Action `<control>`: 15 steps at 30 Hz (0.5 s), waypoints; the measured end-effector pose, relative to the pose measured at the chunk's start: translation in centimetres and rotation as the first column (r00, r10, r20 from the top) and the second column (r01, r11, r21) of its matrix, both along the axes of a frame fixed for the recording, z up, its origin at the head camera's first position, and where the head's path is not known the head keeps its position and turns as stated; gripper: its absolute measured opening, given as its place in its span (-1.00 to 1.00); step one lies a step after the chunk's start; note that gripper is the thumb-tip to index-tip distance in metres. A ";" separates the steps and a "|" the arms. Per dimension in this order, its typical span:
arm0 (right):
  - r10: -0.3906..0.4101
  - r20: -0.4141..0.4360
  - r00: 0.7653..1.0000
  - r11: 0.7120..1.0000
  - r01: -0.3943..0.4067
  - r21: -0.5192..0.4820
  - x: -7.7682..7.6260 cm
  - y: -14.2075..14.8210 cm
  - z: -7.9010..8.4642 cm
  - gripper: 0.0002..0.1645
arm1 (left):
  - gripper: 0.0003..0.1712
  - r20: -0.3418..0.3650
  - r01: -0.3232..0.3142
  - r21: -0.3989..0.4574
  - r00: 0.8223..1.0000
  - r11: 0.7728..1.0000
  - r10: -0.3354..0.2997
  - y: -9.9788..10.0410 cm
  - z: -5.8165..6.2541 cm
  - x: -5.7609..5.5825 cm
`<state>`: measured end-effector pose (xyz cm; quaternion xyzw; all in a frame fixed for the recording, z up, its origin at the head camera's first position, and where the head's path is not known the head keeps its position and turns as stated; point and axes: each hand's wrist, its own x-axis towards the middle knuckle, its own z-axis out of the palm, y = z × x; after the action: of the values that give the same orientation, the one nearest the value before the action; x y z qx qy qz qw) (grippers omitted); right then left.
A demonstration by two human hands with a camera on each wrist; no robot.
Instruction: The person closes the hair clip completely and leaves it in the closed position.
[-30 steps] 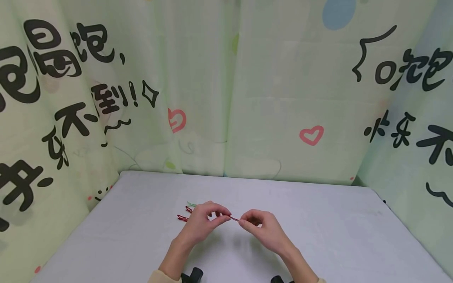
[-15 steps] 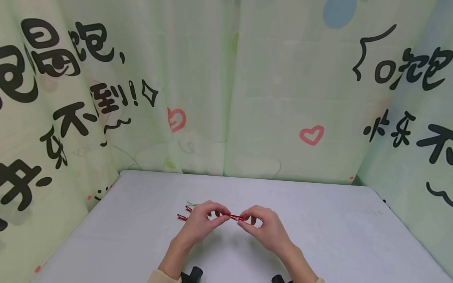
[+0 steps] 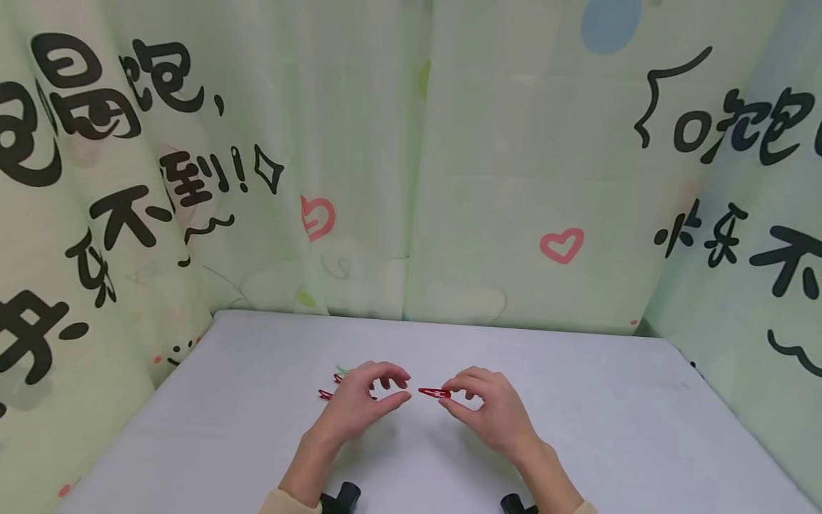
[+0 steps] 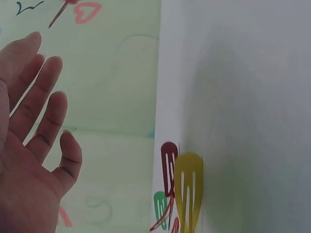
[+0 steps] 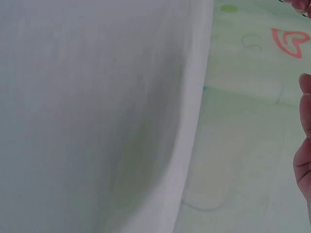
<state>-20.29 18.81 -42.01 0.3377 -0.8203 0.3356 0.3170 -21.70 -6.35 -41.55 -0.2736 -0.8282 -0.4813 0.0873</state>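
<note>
Between the thumb and fingers of my right hand (image 3: 493, 412) is a red snap hair clip (image 3: 432, 392), its narrow end pointing left, above the white table. My left hand (image 3: 358, 401) is just left of the clip, its thumb and fingers spread apart with nothing between them. In the left wrist view the left hand (image 4: 36, 131) shows relaxed fingers, and part of the red clip (image 4: 60, 12) appears at the top. Only some fingers of the right hand (image 5: 304, 126) reach into the right wrist view, at its right edge.
On the table (image 3: 578, 421), more hair clips lie behind the left hand: a yellow clip (image 4: 196, 170), a dark red clip (image 4: 165, 160) and a green clip (image 4: 157, 208) among them. A patterned curtain (image 3: 488, 178) encloses the table's back and sides.
Earlier both hands pinched the red hair clip, which was turned until its slotted shape showed. The left hand has let go and drawn slightly left; the right hand keeps the clip.
</note>
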 end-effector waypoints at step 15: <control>-0.144 0.099 0.985 0.988 0.138 0.063 -2.0 4.5 0.0 -0.71 | -0.83 0.058 -0.052 -0.061 0.997 0.997 0.056 -5.1 -1.3 -0.1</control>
<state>-22.28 23.32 -42.03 0.2697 -0.8664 0.3063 0.2876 -21.81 -11.48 -42.88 -0.2390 -0.8514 -0.4619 0.0672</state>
